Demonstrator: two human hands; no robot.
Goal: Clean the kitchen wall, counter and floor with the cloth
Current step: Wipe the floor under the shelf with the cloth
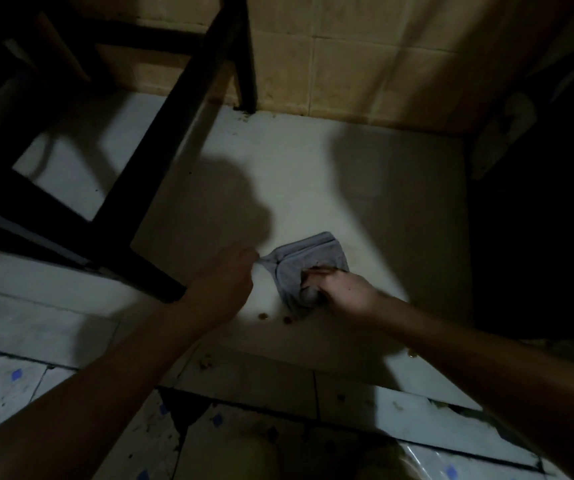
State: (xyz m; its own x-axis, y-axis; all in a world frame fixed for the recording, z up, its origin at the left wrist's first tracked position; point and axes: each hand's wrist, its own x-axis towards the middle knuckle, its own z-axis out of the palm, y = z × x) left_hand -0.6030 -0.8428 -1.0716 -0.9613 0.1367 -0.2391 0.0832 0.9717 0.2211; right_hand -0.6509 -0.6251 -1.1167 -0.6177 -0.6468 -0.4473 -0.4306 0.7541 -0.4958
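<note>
A grey cloth (308,259) lies bunched on a pale, dimly lit slab (365,202) at floor level. My left hand (230,275) pinches the cloth's left corner and pulls it taut. Just to the right, my right hand (339,289) grips the cloth's lower right part, fingers closed into the folds. Small brown crumbs (263,317) lie on the slab just below the cloth, and more sit on the tile edge nearer me. The tan tiled wall (347,64) rises behind the slab.
A dark wooden frame with legs (160,161) stands over the left side of the slab. The right side is in deep shadow with a pale object (507,133) barely visible. Cracked white floor tiles with blue marks (18,375) lie nearest me.
</note>
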